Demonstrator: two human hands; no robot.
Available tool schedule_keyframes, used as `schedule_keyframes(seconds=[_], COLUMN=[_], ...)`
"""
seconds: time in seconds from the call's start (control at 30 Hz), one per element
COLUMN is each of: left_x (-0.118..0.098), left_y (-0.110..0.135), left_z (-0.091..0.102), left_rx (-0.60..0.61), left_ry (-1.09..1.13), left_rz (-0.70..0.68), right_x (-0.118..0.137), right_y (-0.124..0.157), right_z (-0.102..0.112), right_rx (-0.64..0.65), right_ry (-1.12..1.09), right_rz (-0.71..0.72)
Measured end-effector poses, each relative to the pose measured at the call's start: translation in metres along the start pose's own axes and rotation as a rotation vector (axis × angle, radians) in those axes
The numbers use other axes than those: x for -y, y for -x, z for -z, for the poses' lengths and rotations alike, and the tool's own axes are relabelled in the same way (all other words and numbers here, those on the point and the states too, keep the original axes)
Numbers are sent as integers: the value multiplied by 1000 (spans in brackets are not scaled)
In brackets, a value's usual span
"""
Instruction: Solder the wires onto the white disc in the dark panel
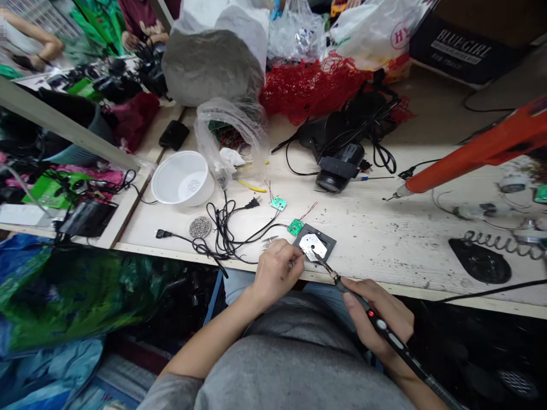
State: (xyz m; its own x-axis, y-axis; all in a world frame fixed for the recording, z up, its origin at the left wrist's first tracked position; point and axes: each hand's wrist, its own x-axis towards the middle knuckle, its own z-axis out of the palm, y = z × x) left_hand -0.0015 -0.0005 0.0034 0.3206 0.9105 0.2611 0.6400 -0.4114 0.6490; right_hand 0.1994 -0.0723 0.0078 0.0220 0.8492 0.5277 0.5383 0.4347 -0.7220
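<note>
My right hand (376, 313) is closed around the black handle of a soldering iron (387, 333), which shows a small red light. The iron's tip reaches to a white plate (313, 246) lying on a dark square frame (329, 239). Close to the plate's left side, my left hand (280, 267) is pinched, and what sits between its fingertips is too small to make out. Just beyond lies a green circuit board (295, 227) with thin red wires. A second green board (278, 203) lies a little farther off, joined to a black cable.
Black power cords (222, 228) coil left of my hands, beside a metal-wool ball (199, 227) and a white plastic bowl (183, 179). An orange electric screwdriver (474, 148) juts in from the right. A black lamp-like device (337, 171) stands behind. Another person's hand (130, 41) shows far left.
</note>
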Motion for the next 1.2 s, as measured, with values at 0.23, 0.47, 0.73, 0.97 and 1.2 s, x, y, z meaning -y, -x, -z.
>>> schedule_keyframes(seconds=[0.23,0.47,0.73,0.97,1.2], left_x=[-3,0,7,3,-2], left_y=[-1,-1,2,-3,-4], left_z=[6,7,1,13,16], left_rx=[48,92,100,104,134], left_ry=[78,59,-7,158,136], left_rz=[9,-7,-34,-18,56], right_x=[5,6,1,-6,-11], right_y=[-5,-32,-43,-39,-40], right_z=[4,-35,-68,-64,-62], right_rx=[63,-61,-11,-48,-105], right_ry=[18,141,73,42,130], right_rz=[-5,91,148,32,31])
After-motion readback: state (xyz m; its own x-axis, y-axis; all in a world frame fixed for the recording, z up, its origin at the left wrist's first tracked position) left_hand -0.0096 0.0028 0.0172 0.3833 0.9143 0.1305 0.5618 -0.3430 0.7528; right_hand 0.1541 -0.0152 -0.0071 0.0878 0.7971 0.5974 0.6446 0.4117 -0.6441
